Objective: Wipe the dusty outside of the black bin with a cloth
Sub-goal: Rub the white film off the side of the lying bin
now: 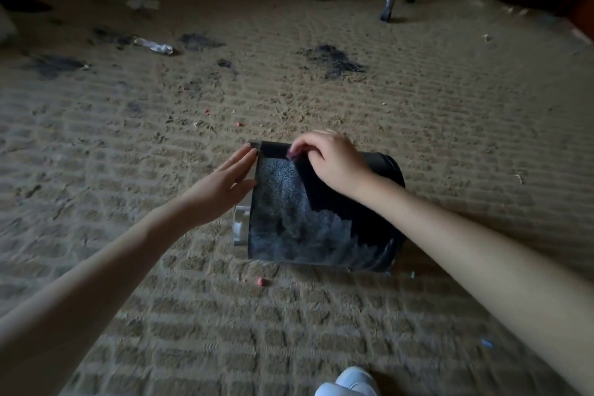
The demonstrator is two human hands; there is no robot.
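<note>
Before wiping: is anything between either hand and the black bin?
Nothing visible. The left hand touches the black bin at its left edge, the right hand rests curled on top; the dusty patch lies bare.

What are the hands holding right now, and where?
Right hand grips the black bin by its upper edge; left hand presses flat against its left side. A cloth: cannot tell.

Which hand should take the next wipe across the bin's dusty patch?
Right. The right hand curls on the bin's far rim, just above the dust, so it can probably sweep straight down. The left hand lies flat against the bin's left side, steadying it. No cloth is clearly visible.
</note>
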